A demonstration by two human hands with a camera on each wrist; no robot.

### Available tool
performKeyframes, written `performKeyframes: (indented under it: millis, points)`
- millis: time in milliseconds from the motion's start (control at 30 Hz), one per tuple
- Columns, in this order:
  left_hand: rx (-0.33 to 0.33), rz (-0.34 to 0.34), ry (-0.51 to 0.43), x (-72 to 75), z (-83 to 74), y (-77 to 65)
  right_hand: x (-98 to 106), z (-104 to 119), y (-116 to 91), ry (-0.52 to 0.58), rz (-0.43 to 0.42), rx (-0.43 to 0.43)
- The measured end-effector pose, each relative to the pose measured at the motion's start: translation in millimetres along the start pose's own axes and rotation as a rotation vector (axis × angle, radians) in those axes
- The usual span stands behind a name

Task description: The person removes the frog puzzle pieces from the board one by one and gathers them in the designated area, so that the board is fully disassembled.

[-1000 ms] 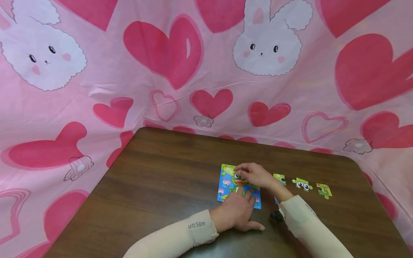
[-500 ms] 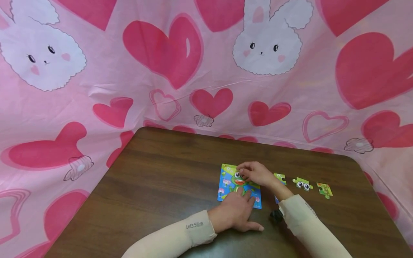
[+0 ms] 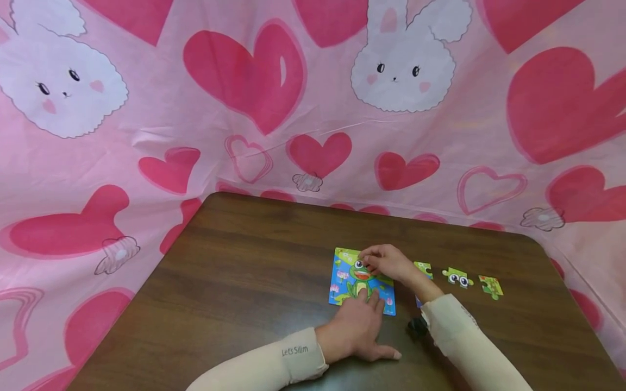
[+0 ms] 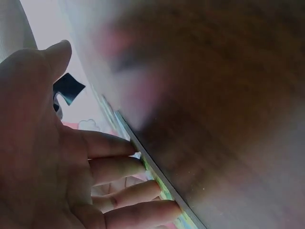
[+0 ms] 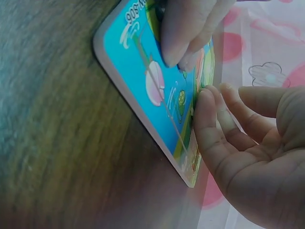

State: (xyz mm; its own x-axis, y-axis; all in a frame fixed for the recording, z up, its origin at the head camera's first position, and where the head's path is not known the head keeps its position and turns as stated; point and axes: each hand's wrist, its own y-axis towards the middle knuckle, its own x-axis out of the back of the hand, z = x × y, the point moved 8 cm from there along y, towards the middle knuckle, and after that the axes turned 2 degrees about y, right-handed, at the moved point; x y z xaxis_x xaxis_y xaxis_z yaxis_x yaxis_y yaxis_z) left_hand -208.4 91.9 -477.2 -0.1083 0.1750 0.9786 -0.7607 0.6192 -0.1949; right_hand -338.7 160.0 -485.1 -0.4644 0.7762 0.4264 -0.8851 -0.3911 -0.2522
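A frog jigsaw puzzle board (image 3: pixel 339 282) with a blue, green and pink picture lies on the table. My left hand (image 3: pixel 354 326) rests on its near part, fingers extended over the frog's lower body and thumb spread to the right. In the left wrist view those fingers (image 4: pixel 133 195) lie against the board along its edge (image 4: pixel 155 168). My right hand (image 3: pixel 391 264) bends over the board's upper right part, partly hiding the picture. From the right wrist view, its fingertips (image 5: pixel 206 102) touch the board's surface (image 5: pixel 143 114); nothing shows between fingers and thumb.
To the right lie loose puzzle pieces: a green one (image 3: pixel 423 267) partly behind my right wrist, one with two eyes (image 3: pixel 458 278), and a green-orange one (image 3: pixel 490 286). A black device (image 3: pixel 417 327) sits at my right wrist. A pink heart-and-rabbit cloth (image 3: pixel 318 108) hangs behind the table (image 3: pixel 244 260).
My left hand has slid slightly toward me, baring more of the frog's body. My right hand has moved a touch to the right, then stayed at the board's upper right.
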Motion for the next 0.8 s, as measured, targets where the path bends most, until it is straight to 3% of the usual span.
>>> performKeyframes:
  millis: [800]
  points:
    - [-0.026, 0.020, -0.024, -0.2, 3.2, 3.1, -0.6, -6.7, 2.2, 0.056, 0.010, 0.033]
